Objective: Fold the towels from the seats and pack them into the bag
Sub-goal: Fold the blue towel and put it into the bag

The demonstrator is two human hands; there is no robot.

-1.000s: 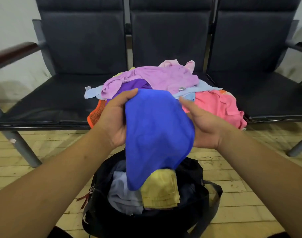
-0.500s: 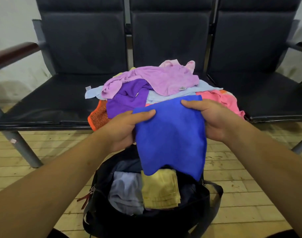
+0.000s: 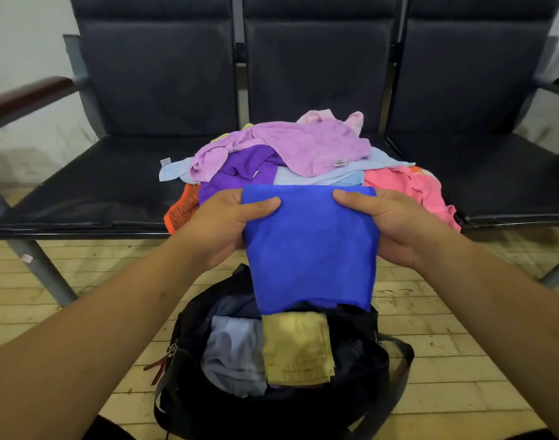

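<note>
blue towel [image 3: 310, 249]: held up flat in the air by both top corners, right above the open bag and in front of the pile; hung down with the bottom edge just over the yellow towel.
left hand [image 3: 221, 227]: pinched the left top corner of the blue towel, thumb laid on the front, fingers tucked behind the cloth.
right hand [image 3: 395, 227]: pinched the right top corner the same way, thumb on the front, fingers out of sight behind.
bag [image 3: 183, 338]: black, set on the floor close to the middle seat, mouth wide open, red zip tag [image 3: 159, 366] on its left side.
yellow towel [image 3: 297, 347]: folded, packed in the bag, touching the grey towel on its left.
grey towel [image 3: 233, 357]: folded, packed in the bag too.
pile [image 3: 319, 177]: heaped loose on the middle seat; lilac towel [image 3: 303, 144] on top, purple towel [image 3: 237, 176] under it, pink towel [image 3: 408, 188] on the right, orange towel [image 3: 183, 211] on the left, hanging over the front edge.
seats [image 3: 97, 192]: three, black, joined in a row by the wall.
floor [image 3: 446, 344]: pale wood boards.
</note>
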